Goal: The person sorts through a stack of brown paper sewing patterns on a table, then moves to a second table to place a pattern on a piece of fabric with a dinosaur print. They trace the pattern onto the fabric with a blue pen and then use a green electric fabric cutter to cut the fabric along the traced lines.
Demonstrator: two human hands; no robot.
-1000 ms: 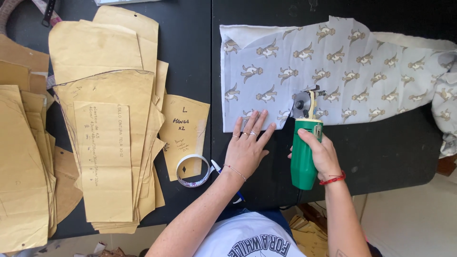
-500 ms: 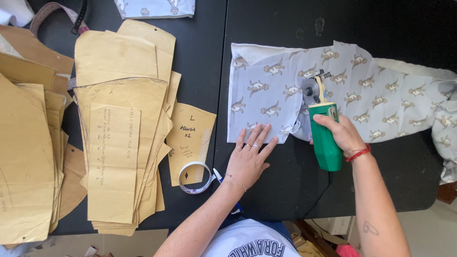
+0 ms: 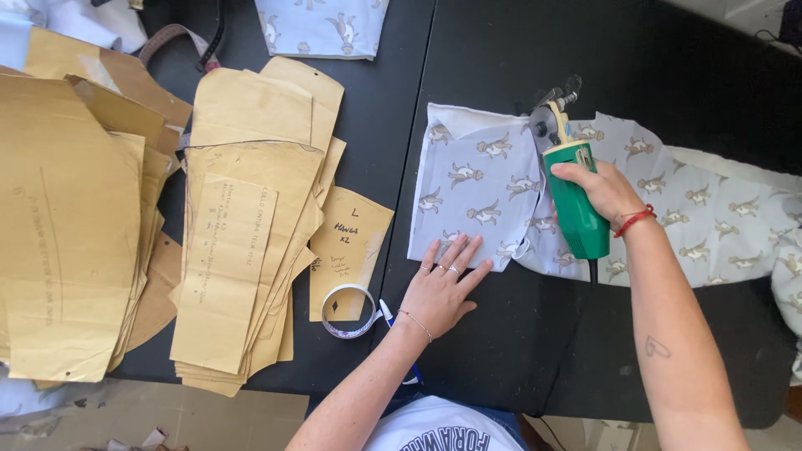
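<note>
A pale blue fabric (image 3: 476,179) printed with small animal figures lies spread on the black table (image 3: 501,351). My left hand (image 3: 441,288) rests flat on the fabric's near edge, fingers apart. My right hand (image 3: 603,194) grips a green electric rotary cutter (image 3: 575,200), whose round blade (image 3: 547,121) sits at the fabric's far edge. The cutter has gone across the cloth, dividing the left piece from the longer piece (image 3: 718,217) running off to the right.
Stacks of brown paper pattern pieces (image 3: 242,225) cover the table's left half, with more at the far left (image 3: 67,217). A roll of tape (image 3: 349,311) lies by a small labelled pattern piece (image 3: 349,246). Another fabric piece (image 3: 322,25) is at the far edge.
My right hand has pushed the cutter away from me across the fabric, from its near edge to its far edge. My left hand has stayed pressed on the cloth.
</note>
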